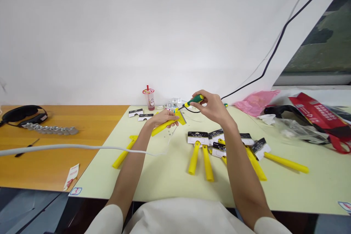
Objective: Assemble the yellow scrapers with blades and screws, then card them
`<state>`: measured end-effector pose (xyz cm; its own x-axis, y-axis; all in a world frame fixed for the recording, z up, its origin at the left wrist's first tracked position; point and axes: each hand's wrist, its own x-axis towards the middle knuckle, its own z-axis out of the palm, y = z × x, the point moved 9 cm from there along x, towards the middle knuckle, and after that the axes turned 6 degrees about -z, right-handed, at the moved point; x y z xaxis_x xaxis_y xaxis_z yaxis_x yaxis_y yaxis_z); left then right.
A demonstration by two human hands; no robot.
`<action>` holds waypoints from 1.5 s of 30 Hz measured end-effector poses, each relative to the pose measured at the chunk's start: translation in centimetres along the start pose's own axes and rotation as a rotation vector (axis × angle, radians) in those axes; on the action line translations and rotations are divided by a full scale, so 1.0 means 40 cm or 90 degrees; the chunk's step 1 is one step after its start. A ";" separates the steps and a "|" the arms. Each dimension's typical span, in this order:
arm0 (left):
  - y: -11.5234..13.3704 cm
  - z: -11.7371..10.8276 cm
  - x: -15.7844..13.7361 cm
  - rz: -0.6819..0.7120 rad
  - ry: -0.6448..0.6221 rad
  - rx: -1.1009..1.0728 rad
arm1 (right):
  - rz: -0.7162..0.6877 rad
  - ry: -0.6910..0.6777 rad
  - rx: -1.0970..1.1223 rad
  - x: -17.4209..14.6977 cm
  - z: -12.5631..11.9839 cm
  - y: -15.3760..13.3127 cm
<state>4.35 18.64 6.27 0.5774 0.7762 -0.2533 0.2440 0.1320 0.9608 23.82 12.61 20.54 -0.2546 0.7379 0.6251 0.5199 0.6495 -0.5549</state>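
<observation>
My left hand (163,118) is closed around a yellow scraper (161,128), its head raised above the table and tilted to the right. In my right hand (210,104) is a green and yellow screwdriver (195,100), gripped by its handle. The shaft slants down to the left and its tip meets the scraper's head, though the exact contact point is too small to make out. Another yellow scraper (123,155) lies beside my left forearm. Several yellow scrapers with black and white cards (197,138) over their heads lie near my right forearm.
A cup with a red straw (150,98) stands by the wall, near loose cards (135,112) and a clear plastic piece (175,103). Tiny parts lie below my hands. A white cable (82,147) crosses the left side. Pink plastic (256,102) and a red bag (318,117) lie at right.
</observation>
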 end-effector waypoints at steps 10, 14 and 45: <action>0.001 0.001 -0.006 -0.023 0.007 0.044 | 0.002 -0.008 0.009 0.007 0.022 0.018; -0.006 0.001 0.000 -0.020 -0.006 0.030 | 0.009 -0.010 0.012 0.006 0.022 0.019; 0.018 0.014 -0.021 -0.019 0.029 0.118 | -0.012 -0.031 -0.040 0.007 0.031 0.004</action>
<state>4.47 17.75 7.10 0.5326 0.8015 -0.2719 0.4024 0.0427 0.9144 22.82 13.15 19.94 -0.3040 0.7344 0.6068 0.5637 0.6522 -0.5068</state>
